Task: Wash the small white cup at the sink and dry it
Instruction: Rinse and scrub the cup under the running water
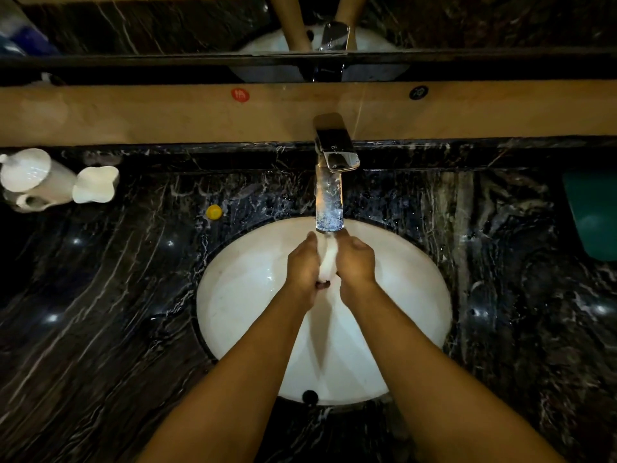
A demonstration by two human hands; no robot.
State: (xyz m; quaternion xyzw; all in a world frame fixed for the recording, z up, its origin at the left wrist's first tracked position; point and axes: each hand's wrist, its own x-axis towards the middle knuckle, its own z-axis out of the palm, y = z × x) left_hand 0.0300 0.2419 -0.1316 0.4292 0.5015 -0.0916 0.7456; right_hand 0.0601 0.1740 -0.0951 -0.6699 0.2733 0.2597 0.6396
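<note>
The small white cup (328, 259) is held between both hands over the white oval sink (240, 289), right under the spout of the chrome faucet (330, 195). My left hand (303, 262) grips the cup from the left and my right hand (356, 260) grips it from the right. Only a narrow strip of the cup shows between the hands. Water appears to fall from the spout onto it.
Dark marble counter (100, 312) surrounds the sink. At the far left stand a white jug (36, 177) and another white cup (95, 183). A small yellow cap (214, 212) lies near the rim. A green object (592, 212) sits at the right edge. A mirror (167, 25) runs above.
</note>
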